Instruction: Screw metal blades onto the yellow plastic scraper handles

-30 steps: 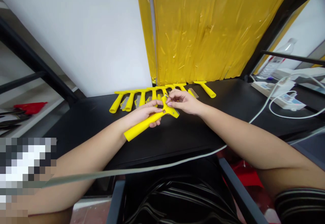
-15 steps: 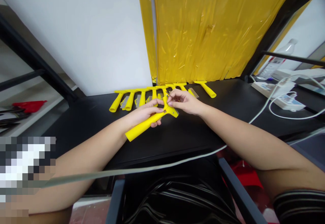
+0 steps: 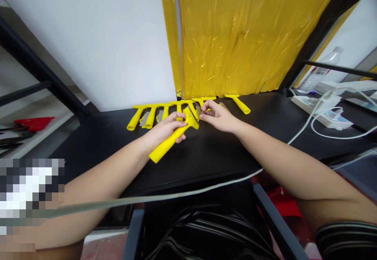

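Note:
My left hand (image 3: 172,125) is wrapped around the handle of a yellow scraper (image 3: 166,145), which is tilted with its head up and to the right. A dark slot and small screws show on the scraper head. Just to the right of that head, my right hand (image 3: 218,115) has its thumb and fingertips pinched together. A thin greyish piece shows at these fingertips, too small to tell whether it is held or lies behind. Behind both hands, several more yellow scrapers (image 3: 150,118) lie in a row on the black table (image 3: 212,154), with metal blades (image 3: 144,118) between some handles.
A separate yellow scraper (image 3: 242,105) lies at the row's right end. White power strips (image 3: 322,112) with cables and a plastic bottle (image 3: 321,69) are at the right. A pale cable (image 3: 206,189) crosses in front of the table. Yellow sheeting (image 3: 235,36) hangs behind.
The scraper in my left hand has turned, so its head face with the slot now shows. My right hand has drawn slightly away from the head to the right.

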The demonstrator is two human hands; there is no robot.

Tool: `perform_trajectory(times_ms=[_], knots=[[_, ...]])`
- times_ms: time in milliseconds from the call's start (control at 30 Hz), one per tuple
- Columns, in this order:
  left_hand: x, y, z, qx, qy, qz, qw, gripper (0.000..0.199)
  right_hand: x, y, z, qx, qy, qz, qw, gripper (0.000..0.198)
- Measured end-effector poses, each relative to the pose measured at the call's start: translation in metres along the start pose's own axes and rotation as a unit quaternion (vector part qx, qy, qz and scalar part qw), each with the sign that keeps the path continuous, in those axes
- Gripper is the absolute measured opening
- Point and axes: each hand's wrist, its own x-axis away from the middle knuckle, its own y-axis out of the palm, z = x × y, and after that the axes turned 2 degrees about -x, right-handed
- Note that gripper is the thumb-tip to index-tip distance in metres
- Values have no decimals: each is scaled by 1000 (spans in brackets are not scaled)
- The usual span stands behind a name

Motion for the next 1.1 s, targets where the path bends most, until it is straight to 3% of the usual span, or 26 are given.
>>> perform_trajectory(times_ms=[167,333,1100], knots=[[1,-3,6,37,38,77,996,38,8,-16,-7,141,3,19,990,18],[3,-1,6,41,58,105,992,36,10,-14,-14,274,-35,13,961,12],[3,0,0,13,85,104,991,36,10,-5,-22,243,-47,8,969,13]])
